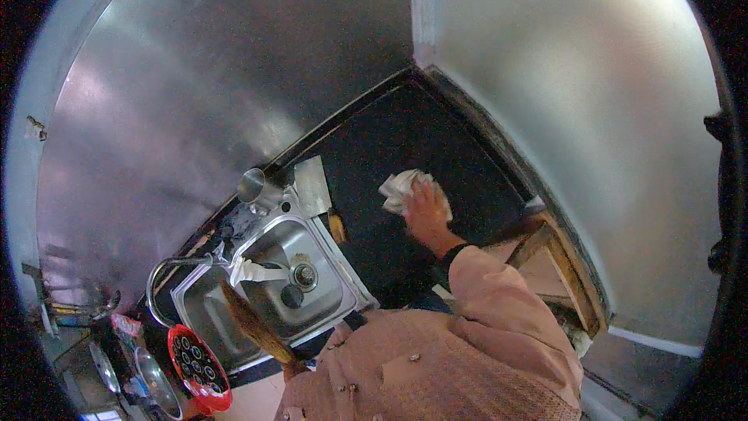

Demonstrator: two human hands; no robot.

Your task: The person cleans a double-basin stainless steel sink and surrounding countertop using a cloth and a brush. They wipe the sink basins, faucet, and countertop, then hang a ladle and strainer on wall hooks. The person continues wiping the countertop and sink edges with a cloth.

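Observation:
My right hand (425, 210) presses on a crumpled pale cloth (398, 190) lying on the black countertop (374, 140), right of the sink. The palm faces down over the cloth and the fingers look slightly blurred. My left hand is out of view. Left of the cloth, a wooden-handled cleaver lies on the counter beside the sink, its wide metal blade (312, 185) pointing to the wall and its wooden handle (336, 227) toward me.
A steel double-bowl sink (345, 280) with a curved faucet (153, 286) is at the left. A metal cup (251, 185) stands behind it. A red tray with round hollows (217, 400) and metal bowls sit at lower left. Metal-look walls (526, 70) meet behind the counter.

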